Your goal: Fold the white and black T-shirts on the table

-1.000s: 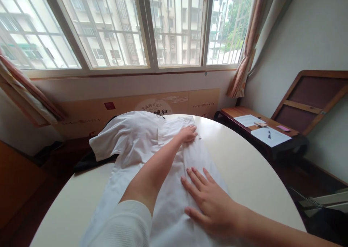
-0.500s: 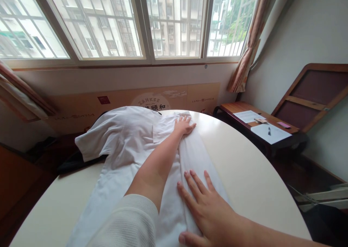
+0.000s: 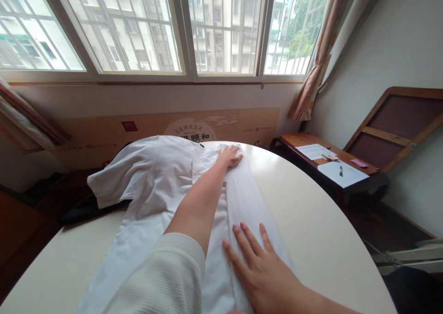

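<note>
A white short-sleeved shirt (image 3: 155, 180) lies spread along a round cream table (image 3: 311, 222), its right side folded over into a long strip. My left hand (image 3: 229, 156) reaches far out and lies flat, fingers open, on the folded fabric near the table's far edge. My right hand (image 3: 258, 263) rests palm down with fingers spread on the near part of the same fold. One sleeve sticks out to the left, over the table's edge.
A dark garment (image 3: 86, 208) shows under the shirt at the left. A low wooden side table (image 3: 332, 166) with papers, a pen and a pink card stands to the right, beside a leaning wooden frame (image 3: 398, 129). Barred windows (image 3: 173, 28) and curtains lie ahead.
Both hands have slid slightly left along the folded strip, flattening it. The view has tilted and shifted, so the shirt sits further left in the picture.
</note>
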`<state>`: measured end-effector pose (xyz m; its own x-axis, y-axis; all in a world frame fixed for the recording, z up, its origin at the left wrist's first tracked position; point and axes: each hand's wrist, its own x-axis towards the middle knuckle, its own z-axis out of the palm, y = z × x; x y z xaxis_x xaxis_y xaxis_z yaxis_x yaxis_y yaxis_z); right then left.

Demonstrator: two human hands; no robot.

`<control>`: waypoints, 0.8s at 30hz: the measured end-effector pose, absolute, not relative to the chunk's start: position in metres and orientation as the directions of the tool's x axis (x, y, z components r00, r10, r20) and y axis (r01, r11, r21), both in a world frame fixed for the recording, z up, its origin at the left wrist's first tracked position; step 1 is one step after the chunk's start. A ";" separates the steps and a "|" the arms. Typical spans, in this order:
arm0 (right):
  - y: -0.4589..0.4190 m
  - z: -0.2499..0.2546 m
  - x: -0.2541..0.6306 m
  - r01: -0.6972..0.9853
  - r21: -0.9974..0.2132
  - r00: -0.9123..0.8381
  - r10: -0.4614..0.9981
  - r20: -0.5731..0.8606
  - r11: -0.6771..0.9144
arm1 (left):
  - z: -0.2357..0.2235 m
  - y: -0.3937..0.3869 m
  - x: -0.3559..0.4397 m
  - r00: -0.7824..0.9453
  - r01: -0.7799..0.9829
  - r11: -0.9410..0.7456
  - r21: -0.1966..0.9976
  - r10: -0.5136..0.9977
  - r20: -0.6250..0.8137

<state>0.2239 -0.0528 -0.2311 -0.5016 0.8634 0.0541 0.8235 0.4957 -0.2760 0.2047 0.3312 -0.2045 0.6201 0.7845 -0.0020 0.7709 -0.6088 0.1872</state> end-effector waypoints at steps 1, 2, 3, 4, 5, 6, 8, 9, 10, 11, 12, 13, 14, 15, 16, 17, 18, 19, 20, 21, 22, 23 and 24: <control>-0.053 -0.235 0.223 0.837 -0.240 -0.488 0.869 0.081 0.493 | -0.204 0.336 0.204 0.611 0.777 -0.601 0.187 0.791 0.001; -0.053 -0.239 0.223 0.848 -0.207 -0.477 0.873 0.105 0.488 | -0.204 0.340 0.204 0.604 0.783 -0.594 0.187 0.797 0.004; -0.053 -0.241 0.223 0.856 -0.179 -0.471 0.874 0.122 0.486 | -0.204 0.343 0.204 0.600 0.786 -0.590 0.186 0.800 0.007; -0.053 -0.243 0.222 0.860 -0.159 -0.469 0.873 0.132 0.485 | -0.205 0.345 0.205 0.598 0.786 -0.589 0.185 0.801 0.010; -0.052 -0.244 0.222 0.862 -0.144 -0.468 0.873 0.139 0.485 | -0.205 0.347 0.205 0.598 0.786 -0.590 0.185 0.801 0.015; -0.052 -0.245 0.223 0.863 -0.136 -0.469 0.872 0.142 0.487 | -0.206 0.347 0.206 0.596 0.786 -0.590 0.184 0.802 0.022; -0.051 -0.245 0.225 0.861 -0.133 -0.473 0.869 0.145 0.491 | -0.206 0.345 0.209 0.577 0.798 -0.577 0.176 0.815 0.055; -0.050 -0.246 0.226 0.858 -0.135 -0.477 0.867 0.147 0.495 | -0.205 0.343 0.209 0.559 0.808 -0.564 0.170 0.825 0.084; -0.050 -0.247 0.228 0.856 -0.137 -0.479 0.865 0.149 0.498 | -0.203 0.340 0.209 0.540 0.817 -0.553 0.162 0.833 0.118; -0.050 -0.249 0.230 0.856 -0.136 -0.480 0.864 0.153 0.500 | -0.201 0.336 0.208 0.525 0.824 -0.545 0.154 0.838 0.151; -0.050 -0.251 0.232 0.855 -0.132 -0.481 0.862 0.159 0.501 | -0.197 0.332 0.206 0.516 0.828 -0.541 0.147 0.838 0.177; -0.050 -0.254 0.234 0.855 -0.125 -0.482 0.860 0.166 0.504 | -0.193 0.328 0.201 0.514 0.829 -0.542 0.140 0.836 0.193; -0.050 -0.256 0.236 0.856 -0.119 -0.482 0.859 0.174 0.504 | -0.189 0.323 0.194 0.517 0.827 -0.545 0.135 0.833 0.198; -0.050 -0.258 0.237 0.855 -0.116 -0.483 0.857 0.180 0.506 | -0.185 0.318 0.185 0.522 0.825 -0.549 0.130 0.830 0.195; -0.051 -0.259 0.238 0.852 -0.118 -0.486 0.854 0.184 0.510 | -0.182 0.312 0.174 0.529 0.822 -0.555 0.126 0.827 0.190; -0.051 -0.259 0.239 0.848 -0.127 -0.491 0.852 0.182 0.515 | -0.180 0.304 0.161 0.543 0.815 -0.567 0.118 0.820 0.181; -0.051 -0.258 0.240 0.842 -0.140 -0.497 0.850 0.173 0.521 | -0.181 0.294 0.147 0.563 0.806 -0.583 0.106 0.809 0.168; -0.051 -0.255 0.241 0.836 -0.154 -0.505 0.849 0.158 0.526 | -0.183 0.283 0.131 0.585 0.795 -0.600 0.092 0.798 0.148; -0.052 -0.252 0.242 0.829 -0.166 -0.517 0.845 0.139 0.534 | -0.188 0.270 0.116 0.606 0.784 -0.616 0.078 0.787 0.120; -0.052 -0.250 0.242 0.822 -0.171 -0.529 0.840 0.120 0.542 | -0.193 0.256 0.102 0.622 0.775 -0.628 0.066 0.777 0.091; -0.053 -0.248 0.243 0.820 -0.169 -0.536 0.837 0.109 0.547 | -0.200 0.243 0.089 0.634 0.768 -0.637 0.059 0.771 0.070; -0.054 -0.247 0.242 0.821 -0.158 -0.537 0.836 0.110 0.548 | -0.206 0.229 0.078 0.640 0.764 -0.643 0.058 0.766 0.055; -0.055 -0.249 0.240 0.823 -0.139 -0.537 0.834 0.126 0.551 | -0.211 0.218 0.070 0.646 0.759 -0.647 0.066 0.762 0.047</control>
